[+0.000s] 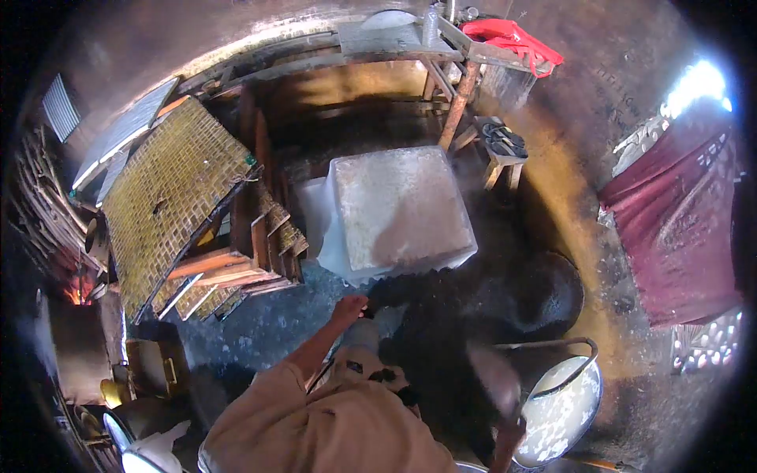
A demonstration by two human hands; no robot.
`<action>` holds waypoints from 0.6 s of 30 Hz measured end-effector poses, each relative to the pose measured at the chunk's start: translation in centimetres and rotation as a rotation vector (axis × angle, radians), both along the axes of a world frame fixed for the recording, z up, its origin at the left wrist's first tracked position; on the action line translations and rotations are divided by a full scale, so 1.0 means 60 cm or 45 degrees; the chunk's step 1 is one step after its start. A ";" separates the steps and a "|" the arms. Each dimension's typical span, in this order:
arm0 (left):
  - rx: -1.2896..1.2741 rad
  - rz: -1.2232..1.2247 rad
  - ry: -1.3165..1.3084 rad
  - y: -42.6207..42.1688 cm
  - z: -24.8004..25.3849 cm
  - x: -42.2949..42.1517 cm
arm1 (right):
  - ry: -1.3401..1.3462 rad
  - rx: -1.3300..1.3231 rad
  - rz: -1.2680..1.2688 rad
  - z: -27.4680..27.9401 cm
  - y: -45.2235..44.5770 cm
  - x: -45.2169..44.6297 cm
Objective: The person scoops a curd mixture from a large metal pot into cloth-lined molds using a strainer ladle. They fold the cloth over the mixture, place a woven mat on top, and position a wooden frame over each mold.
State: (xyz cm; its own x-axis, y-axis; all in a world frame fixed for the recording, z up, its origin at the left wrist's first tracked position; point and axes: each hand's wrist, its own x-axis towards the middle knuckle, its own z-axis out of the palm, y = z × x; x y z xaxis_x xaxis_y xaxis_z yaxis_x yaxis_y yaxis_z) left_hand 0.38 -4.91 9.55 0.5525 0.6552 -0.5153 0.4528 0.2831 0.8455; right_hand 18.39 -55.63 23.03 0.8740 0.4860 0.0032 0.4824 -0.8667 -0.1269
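Observation:
My left hand [349, 308] is closed in front of my body, just below a pale, box-shaped block [404, 209] with a flat top. What it holds, if anything, is too small to tell. At the lower right is my right hand [509, 432], dark and smeared. A blurred brownish rounded object [495, 377] lies right above it; whether the fingers grip it cannot be seen. Beside this hand, on its right, is a white speckled basin [561, 410] with a long curved handle or rim [587, 347].
Woven panels on a wooden frame [169, 193] lean at the left, with a small fire [79, 290] beyond. A dark round pan [548, 293] lies right of centre. Sandals [503, 139] rest on a stool. A dark red cloth [678, 229] hangs at the right.

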 end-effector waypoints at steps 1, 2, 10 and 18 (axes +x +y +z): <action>0.004 -0.020 0.011 -0.009 0.009 -0.002 | 0.142 -0.006 -0.074 0.014 -0.062 -0.038; 0.008 -0.045 0.026 -0.016 0.014 -0.004 | 0.289 -0.011 -0.153 0.009 -0.117 -0.073; 0.315 -0.411 0.088 -0.053 -0.058 0.080 | 0.609 -0.274 -0.531 0.014 -0.210 -0.184; 0.155 -0.376 -0.032 -0.047 -0.142 0.153 | 0.715 -0.215 -0.545 -0.106 -0.101 -0.052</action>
